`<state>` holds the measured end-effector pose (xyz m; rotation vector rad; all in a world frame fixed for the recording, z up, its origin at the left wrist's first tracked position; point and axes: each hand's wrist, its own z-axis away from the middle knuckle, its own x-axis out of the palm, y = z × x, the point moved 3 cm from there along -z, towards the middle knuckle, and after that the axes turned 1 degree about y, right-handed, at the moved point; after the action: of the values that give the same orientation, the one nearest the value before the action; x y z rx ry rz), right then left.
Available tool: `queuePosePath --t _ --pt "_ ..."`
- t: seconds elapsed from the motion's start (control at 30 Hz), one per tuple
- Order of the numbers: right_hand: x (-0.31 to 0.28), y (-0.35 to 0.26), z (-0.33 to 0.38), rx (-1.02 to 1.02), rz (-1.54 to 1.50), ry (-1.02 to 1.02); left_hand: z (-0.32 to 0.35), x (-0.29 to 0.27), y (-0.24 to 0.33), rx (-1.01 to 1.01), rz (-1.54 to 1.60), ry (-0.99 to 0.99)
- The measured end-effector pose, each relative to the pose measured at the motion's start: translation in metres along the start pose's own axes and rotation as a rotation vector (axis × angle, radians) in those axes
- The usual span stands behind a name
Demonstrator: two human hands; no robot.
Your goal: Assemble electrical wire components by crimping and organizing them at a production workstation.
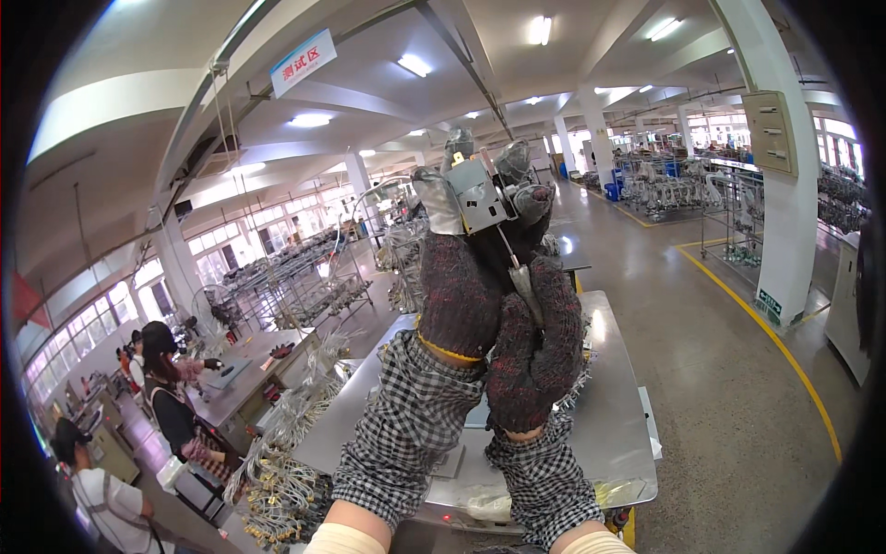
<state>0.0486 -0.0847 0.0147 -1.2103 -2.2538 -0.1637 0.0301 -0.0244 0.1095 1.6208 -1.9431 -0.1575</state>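
Your left hand (461, 286) is clamped on the metal box (482, 196), raised, seen past the worktop's (614, 379) far edge. Right hand (546, 360) closed around the thin-shafted tool (526, 291), shaft up at box underside; can't tell if tip touches. Cable bundles (286, 485) along worktop's left edge.
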Motion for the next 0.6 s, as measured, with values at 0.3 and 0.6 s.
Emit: queuePosePath --t 0.3,0.6 --pt "0.007 -0.004 0.004 0.033 -0.019 -0.018 0.009 0.004 0.009 -0.003 0.041 -0.001" --pt "0.017 -0.012 0.009 0.006 -0.008 -0.034 0.011 -0.002 0.026 0.029 -0.032 -0.014"
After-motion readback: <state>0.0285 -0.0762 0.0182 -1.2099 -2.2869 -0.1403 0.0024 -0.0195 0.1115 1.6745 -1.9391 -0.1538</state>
